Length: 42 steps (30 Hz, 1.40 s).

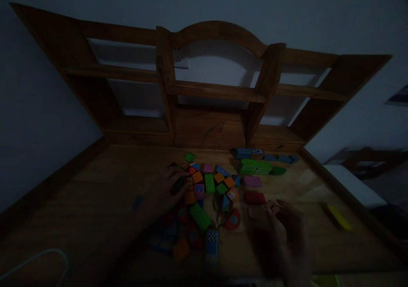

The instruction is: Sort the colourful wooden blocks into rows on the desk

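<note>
In the dim light, my left hand (pixel 164 193) reaches over the left side of a pile of painted toy blocks. Its thumb and fingers are apart, the fingertips by a red block (pixel 192 170) and an orange block (pixel 190 197). My right hand (pixel 290 232) is closed in a pinch on a small wooden block (pixel 272 206), right of the pile. A long red block (pixel 255 198) lies just left of those fingertips. Within the pile are a green block (pixel 209 183), a purple block with a letter (pixel 199 189) and a red rounded block (pixel 232 219).
Sorted rows stand at the back right: green blocks (pixel 255 167), blue blocks (pixel 244 153) and a pink block (pixel 252 181). A yellow block (pixel 338 217) lies far right. Behind the wooden desktop (pixel 117 185) rises a shelf unit (pixel 213 92). A pale cord (pixel 60 253) curves at lower left.
</note>
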Tool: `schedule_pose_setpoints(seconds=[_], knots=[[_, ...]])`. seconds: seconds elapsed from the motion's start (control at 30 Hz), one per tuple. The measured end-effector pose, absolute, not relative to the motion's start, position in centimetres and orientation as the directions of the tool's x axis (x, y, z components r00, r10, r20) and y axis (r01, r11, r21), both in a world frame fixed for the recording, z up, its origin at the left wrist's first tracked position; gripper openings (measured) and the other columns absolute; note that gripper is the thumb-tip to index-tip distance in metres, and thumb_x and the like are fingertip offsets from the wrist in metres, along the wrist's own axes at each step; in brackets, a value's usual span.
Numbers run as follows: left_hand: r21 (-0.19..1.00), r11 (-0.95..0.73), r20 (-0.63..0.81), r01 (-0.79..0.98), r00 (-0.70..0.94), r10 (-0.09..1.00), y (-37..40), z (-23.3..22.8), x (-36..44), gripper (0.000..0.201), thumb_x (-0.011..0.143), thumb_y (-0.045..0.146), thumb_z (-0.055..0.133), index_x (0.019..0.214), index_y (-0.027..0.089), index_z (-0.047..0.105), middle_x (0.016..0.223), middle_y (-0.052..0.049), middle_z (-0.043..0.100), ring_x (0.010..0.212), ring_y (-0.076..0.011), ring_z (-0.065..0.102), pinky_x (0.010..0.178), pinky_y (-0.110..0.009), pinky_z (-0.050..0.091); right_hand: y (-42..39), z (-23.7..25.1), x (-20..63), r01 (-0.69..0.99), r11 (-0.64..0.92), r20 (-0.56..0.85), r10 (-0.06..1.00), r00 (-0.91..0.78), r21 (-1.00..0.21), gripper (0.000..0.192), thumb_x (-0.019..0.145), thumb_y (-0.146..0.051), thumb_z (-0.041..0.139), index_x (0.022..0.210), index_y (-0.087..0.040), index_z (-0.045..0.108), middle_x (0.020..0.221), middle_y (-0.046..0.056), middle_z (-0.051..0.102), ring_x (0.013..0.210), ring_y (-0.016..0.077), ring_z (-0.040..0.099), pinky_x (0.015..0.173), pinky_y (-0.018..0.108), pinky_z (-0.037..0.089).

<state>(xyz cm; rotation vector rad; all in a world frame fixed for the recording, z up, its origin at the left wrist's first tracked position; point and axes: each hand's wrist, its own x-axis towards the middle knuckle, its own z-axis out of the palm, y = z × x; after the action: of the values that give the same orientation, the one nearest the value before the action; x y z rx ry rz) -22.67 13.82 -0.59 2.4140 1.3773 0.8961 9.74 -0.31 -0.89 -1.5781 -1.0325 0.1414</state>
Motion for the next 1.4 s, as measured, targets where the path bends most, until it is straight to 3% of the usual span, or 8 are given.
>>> schedule_pose_setpoints(seconds=[0.1,0.23,0.4,0.53,0.83,1.4], knots=[[0.471,-0.553,0.395,0.687,0.396,0.829,13.9,-0.8,-22.8,0.027,0.097,0.040,0.056,0.120,0.027,0.062,0.123,-0.005,0.059,0.118,-0.0210,0.057,0.102,-0.042,0.049,-0.9,-1.8,11.5,0.568,-0.039,0.349,0.754,0.556,-0.822,0.040,0.086,-0.052,0.068,0.113,-0.022,0.068,0.110,0.009,0.072,0.095,0.0260,0.069,0.085,0.038,0.053],[0.479,-0.566,0.408,0.671,0.401,0.820,14.3,-1.1,-22.8,0.025,0.096,0.042,0.058,0.114,0.026,0.064,0.121,-0.004,0.060,0.115,-0.0207,0.058,0.099,-0.040,0.050,-1.1,-2.9,12.9,0.528,-0.090,0.179,0.881,0.437,-0.845,0.044,0.085,-0.057,0.069,0.115,-0.024,0.071,0.100,0.007,0.076,0.088,0.0259,0.073,0.072,0.033,0.057],[0.481,-0.556,0.392,0.678,0.401,0.828,14.4,-1.4,-22.9,0.025,0.096,0.044,0.057,0.113,0.028,0.066,0.120,-0.003,0.061,0.114,-0.0207,0.058,0.100,-0.040,0.049,-0.1,-2.5,13.3,0.641,0.042,0.256,0.935,0.244,-0.766,0.029,0.090,-0.046,0.068,0.111,-0.027,0.072,0.112,0.007,0.072,0.104,0.0263,0.069,0.091,0.037,0.054],[0.498,-0.559,0.387,0.663,0.407,0.828,14.4,-1.5,-23.0,0.023,0.097,0.044,0.056,0.112,0.029,0.066,0.120,-0.003,0.060,0.114,-0.0197,0.058,0.099,-0.039,0.049,0.5,-2.1,13.5,0.670,0.089,0.223,0.968,0.117,-0.737,0.024,0.093,-0.042,0.066,0.111,-0.027,0.072,0.120,0.007,0.068,0.112,0.0268,0.065,0.097,0.039,0.052],[0.515,-0.569,0.374,0.641,0.429,0.822,14.8,-1.8,-23.2,0.025,0.095,0.046,0.059,0.114,0.030,0.066,0.120,-0.002,0.062,0.114,-0.0202,0.058,0.100,-0.040,0.050,0.9,-3.3,14.3,0.639,0.062,0.157,0.983,0.093,-0.767,0.024,0.093,-0.039,0.068,0.115,-0.029,0.071,0.128,0.008,0.064,0.121,0.0272,0.061,0.105,0.043,0.047],[0.556,-0.512,0.357,0.655,0.369,0.858,14.7,-1.5,-23.1,0.035,0.093,0.052,0.059,0.119,0.029,0.066,0.121,-0.004,0.066,0.114,-0.0224,0.063,0.100,-0.044,0.054,1.3,-2.0,14.0,0.560,0.051,0.148,0.981,0.129,-0.827,0.027,0.089,-0.044,0.071,0.107,-0.024,0.076,0.121,0.010,0.070,0.113,0.0283,0.066,0.100,0.044,0.052]])
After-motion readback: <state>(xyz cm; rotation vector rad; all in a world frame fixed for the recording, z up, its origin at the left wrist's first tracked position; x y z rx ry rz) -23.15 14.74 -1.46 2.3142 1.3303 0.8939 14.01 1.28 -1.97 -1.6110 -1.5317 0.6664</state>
